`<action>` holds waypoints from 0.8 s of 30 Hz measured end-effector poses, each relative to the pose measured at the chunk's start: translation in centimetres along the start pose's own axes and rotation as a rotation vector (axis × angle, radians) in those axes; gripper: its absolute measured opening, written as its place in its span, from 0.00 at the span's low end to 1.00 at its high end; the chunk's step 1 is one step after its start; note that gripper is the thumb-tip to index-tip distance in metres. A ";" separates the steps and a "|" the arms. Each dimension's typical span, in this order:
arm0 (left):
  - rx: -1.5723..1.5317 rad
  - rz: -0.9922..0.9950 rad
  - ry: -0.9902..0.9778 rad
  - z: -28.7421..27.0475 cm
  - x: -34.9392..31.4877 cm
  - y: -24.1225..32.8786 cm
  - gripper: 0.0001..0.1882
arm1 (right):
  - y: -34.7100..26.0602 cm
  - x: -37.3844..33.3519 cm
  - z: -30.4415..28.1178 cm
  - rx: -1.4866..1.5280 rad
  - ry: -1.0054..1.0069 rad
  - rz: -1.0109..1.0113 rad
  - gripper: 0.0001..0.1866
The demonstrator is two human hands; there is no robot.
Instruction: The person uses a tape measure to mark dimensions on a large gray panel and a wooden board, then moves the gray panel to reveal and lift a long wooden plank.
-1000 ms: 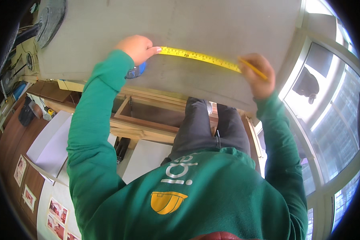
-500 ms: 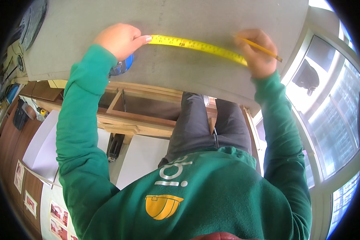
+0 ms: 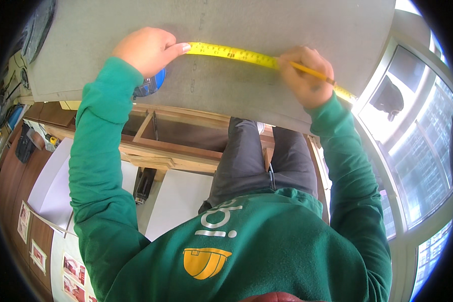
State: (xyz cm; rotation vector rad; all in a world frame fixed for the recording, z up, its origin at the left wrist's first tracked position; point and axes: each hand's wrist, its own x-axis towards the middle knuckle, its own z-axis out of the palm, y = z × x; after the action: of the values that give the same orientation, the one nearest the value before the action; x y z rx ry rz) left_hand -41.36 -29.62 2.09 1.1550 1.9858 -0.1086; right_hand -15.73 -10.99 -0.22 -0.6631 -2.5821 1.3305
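My left hand [image 3: 145,52] is closed on a tape measure, its thumb pressed on the near end of the yellow blade [image 3: 225,52]. Part of the blue and black case [image 3: 152,84] shows under that wrist. The blade runs rightward over a grey board [image 3: 246,25], passes under my right hand [image 3: 308,76], and comes out again beyond the wrist near the board's right edge. In my right fingers is a yellow pencil [image 3: 312,71], slanting down to the right. That hand is slightly blurred, and the pencil's tip is hidden.
A wooden frame [image 3: 181,146] with open compartments lies below the board's near edge. White panels [image 3: 180,199] and a black tool [image 3: 145,186] are under it. A window [image 3: 420,136] borders the right side. Dark gear [image 3: 39,27] sits at the far left.
My right hand has moved left along the blade with the pencil, so blade now shows beyond its wrist. The left hand has barely shifted.
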 end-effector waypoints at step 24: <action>0.027 0.018 0.027 0.1 -0.2 0.1 0.26 | 0.2 0.0 0.7 -0.036 0.024 -0.039 0.04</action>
State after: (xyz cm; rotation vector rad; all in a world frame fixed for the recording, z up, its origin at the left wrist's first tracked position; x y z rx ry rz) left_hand -41.17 -29.72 2.18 1.1970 2.0022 -0.1110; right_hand -15.93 -11.40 -0.78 -0.6270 -2.5920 1.2588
